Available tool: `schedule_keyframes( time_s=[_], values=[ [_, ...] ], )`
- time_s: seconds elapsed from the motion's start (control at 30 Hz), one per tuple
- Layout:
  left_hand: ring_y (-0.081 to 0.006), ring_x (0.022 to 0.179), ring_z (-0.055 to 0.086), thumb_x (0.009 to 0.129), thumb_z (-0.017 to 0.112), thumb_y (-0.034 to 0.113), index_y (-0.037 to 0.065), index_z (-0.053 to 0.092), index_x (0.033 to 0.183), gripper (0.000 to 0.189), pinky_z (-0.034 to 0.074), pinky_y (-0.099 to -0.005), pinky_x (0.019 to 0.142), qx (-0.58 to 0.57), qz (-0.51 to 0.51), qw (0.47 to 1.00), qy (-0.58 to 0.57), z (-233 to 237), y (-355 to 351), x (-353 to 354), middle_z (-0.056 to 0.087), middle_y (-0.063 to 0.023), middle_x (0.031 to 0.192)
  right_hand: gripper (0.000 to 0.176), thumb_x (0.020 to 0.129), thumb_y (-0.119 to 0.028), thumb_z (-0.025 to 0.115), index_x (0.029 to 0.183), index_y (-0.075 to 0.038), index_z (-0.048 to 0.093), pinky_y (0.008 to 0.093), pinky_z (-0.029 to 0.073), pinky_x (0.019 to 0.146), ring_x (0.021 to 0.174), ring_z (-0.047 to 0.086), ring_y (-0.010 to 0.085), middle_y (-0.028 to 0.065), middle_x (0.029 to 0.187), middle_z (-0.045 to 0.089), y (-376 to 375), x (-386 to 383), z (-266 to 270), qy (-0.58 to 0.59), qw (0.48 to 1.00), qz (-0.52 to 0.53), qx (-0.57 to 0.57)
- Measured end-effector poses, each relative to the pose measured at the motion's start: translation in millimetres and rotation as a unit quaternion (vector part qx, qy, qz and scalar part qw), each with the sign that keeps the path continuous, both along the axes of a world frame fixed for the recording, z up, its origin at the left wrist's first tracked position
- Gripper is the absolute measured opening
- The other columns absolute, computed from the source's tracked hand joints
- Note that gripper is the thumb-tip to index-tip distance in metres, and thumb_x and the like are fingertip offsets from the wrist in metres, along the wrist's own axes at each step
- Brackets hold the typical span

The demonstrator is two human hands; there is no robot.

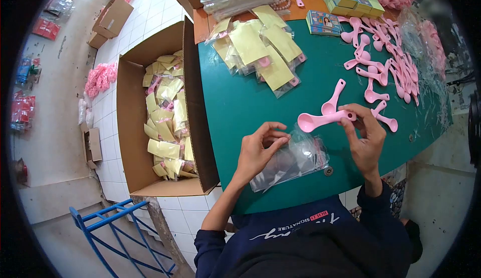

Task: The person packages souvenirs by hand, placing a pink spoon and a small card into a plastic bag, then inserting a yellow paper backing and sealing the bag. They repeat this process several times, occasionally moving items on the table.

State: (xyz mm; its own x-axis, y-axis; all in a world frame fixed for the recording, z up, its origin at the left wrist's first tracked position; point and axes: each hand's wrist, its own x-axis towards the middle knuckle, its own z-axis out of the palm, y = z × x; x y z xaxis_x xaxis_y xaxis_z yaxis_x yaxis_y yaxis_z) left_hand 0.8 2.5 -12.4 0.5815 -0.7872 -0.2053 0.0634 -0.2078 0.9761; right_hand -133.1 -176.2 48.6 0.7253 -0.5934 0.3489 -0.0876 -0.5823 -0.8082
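My right hand [368,139] pinches the handle end of a pink measuring spoon [320,121], whose bowl points left above the green table [233,127]. Behind it, overlapping in this view, is a second pink spoon [334,96] with its handle pointing away. My left hand [261,149] has its fingers curled and the thumb against them, with thin clear film at the fingertips. Under and beside that hand lies a stack of clear plastic bags [295,165] near the table's front edge.
Many loose pink spoons [403,72] cover the table's right side. Packed bags with yellow cards [273,42] are piled at the back, near stacks of printed cards [323,23]. A cardboard box [133,132] full of similar packs stands left, behind a blue metal frame [107,218].
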Motion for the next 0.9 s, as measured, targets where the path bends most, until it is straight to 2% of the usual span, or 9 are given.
schedule_keyframes(
  time_s=[0.07, 0.17, 0.27, 0.37, 0.47, 0.57, 0.67, 0.77, 0.9],
  values=[
    [-0.0159, 0.091, 0.064, 0.087, 0.059, 0.003, -0.002, 0.052, 0.106, 0.021, 0.051, -0.0278, 0.082, 0.021, -0.014, 0.999, -0.022, -4, 0, 0, 0.067, -0.0117, 0.093, 0.021, 0.081, 0.000, 0.063, 0.101, 0.001, 0.061, 0.0270, 0.052, 0.069, 0.076, 0.064, 0.0190, 0.0122, 0.090, 0.064, 3, 0, -1, 0.005, 1.000, 0.011, -0.008],
    [-0.0171, 0.094, 0.063, 0.088, 0.056, 0.002, -0.002, 0.052, 0.101, 0.014, 0.050, -0.0291, 0.083, -0.041, 0.028, 0.996, -0.069, -5, 0, -1, 0.066, -0.0124, 0.096, 0.020, 0.081, 0.001, 0.063, 0.101, 0.001, 0.061, 0.0277, 0.052, 0.068, 0.076, 0.064, 0.0202, 0.0127, 0.090, 0.064, 4, 1, -12, 0.035, 0.997, 0.034, -0.054],
    [-0.0196, 0.091, 0.065, 0.088, 0.055, 0.002, -0.001, 0.052, 0.095, 0.009, 0.053, -0.0297, 0.078, -0.104, 0.075, 0.980, -0.155, -3, 2, 0, 0.068, -0.0122, 0.094, 0.022, 0.080, 0.002, 0.062, 0.102, 0.000, 0.060, 0.0288, 0.051, 0.067, 0.077, 0.064, 0.0222, 0.0131, 0.090, 0.063, 3, 2, -19, 0.070, 0.990, 0.040, -0.112],
    [-0.0197, 0.090, 0.065, 0.091, 0.052, 0.004, 0.000, 0.047, 0.100, 0.012, 0.052, -0.0287, 0.078, -0.073, 0.047, 0.995, 0.048, 9, 8, 3, 0.067, -0.0129, 0.094, 0.022, 0.082, 0.002, 0.061, 0.103, 0.001, 0.059, 0.0270, 0.051, 0.069, 0.081, 0.063, 0.0188, 0.0117, 0.091, 0.063, 3, 5, -12, 0.043, 0.995, 0.022, -0.084],
    [-0.0159, 0.089, 0.064, 0.093, 0.051, 0.006, 0.001, 0.043, 0.110, 0.020, 0.052, -0.0265, 0.075, -0.081, 0.018, 0.989, 0.125, 5, 10, 5, 0.067, -0.0131, 0.094, 0.021, 0.083, 0.000, 0.061, 0.104, 0.002, 0.059, 0.0253, 0.051, 0.073, 0.085, 0.061, 0.0148, 0.0102, 0.093, 0.062, 4, 9, -8, -0.046, 0.995, 0.007, 0.086],
    [-0.0124, 0.088, 0.063, 0.093, 0.051, 0.006, 0.001, 0.043, 0.115, 0.025, 0.052, -0.0252, 0.074, -0.081, 0.023, 0.987, 0.135, 12, 8, 3, 0.067, -0.0133, 0.094, 0.022, 0.084, -0.001, 0.061, 0.105, 0.002, 0.059, 0.0243, 0.050, 0.076, 0.086, 0.059, 0.0123, 0.0092, 0.095, 0.061, 2, 14, -1, -0.064, 0.980, 0.045, 0.184],
    [-0.0114, 0.087, 0.062, 0.092, 0.052, 0.005, 0.001, 0.042, 0.120, 0.030, 0.052, -0.0247, 0.074, -0.080, 0.016, 0.989, 0.121, 12, 9, 5, 0.067, -0.0137, 0.094, 0.023, 0.083, -0.001, 0.062, 0.106, 0.002, 0.059, 0.0243, 0.050, 0.076, 0.085, 0.059, 0.0120, 0.0090, 0.094, 0.061, 1, 16, 1, -0.023, 0.989, 0.069, 0.128],
    [-0.0114, 0.086, 0.062, 0.092, 0.053, 0.004, 0.001, 0.044, 0.120, 0.030, 0.051, -0.0242, 0.074, -0.087, 0.016, 0.983, 0.158, 11, 8, 6, 0.067, -0.0129, 0.094, 0.023, 0.083, -0.001, 0.062, 0.106, 0.002, 0.059, 0.0235, 0.049, 0.075, 0.085, 0.058, 0.0116, 0.0089, 0.092, 0.062, -1, 15, 5, -0.002, 0.995, 0.084, 0.046],
    [-0.0118, 0.085, 0.062, 0.090, 0.055, 0.004, -0.001, 0.047, 0.119, 0.030, 0.050, -0.0239, 0.074, -0.091, 0.019, 0.983, 0.161, 17, 7, 8, 0.067, -0.0119, 0.094, 0.023, 0.083, -0.001, 0.063, 0.106, 0.002, 0.060, 0.0237, 0.048, 0.073, 0.083, 0.059, 0.0117, 0.0088, 0.092, 0.063, -2, 18, 0, -0.050, 0.997, 0.036, 0.054]
  ],
)
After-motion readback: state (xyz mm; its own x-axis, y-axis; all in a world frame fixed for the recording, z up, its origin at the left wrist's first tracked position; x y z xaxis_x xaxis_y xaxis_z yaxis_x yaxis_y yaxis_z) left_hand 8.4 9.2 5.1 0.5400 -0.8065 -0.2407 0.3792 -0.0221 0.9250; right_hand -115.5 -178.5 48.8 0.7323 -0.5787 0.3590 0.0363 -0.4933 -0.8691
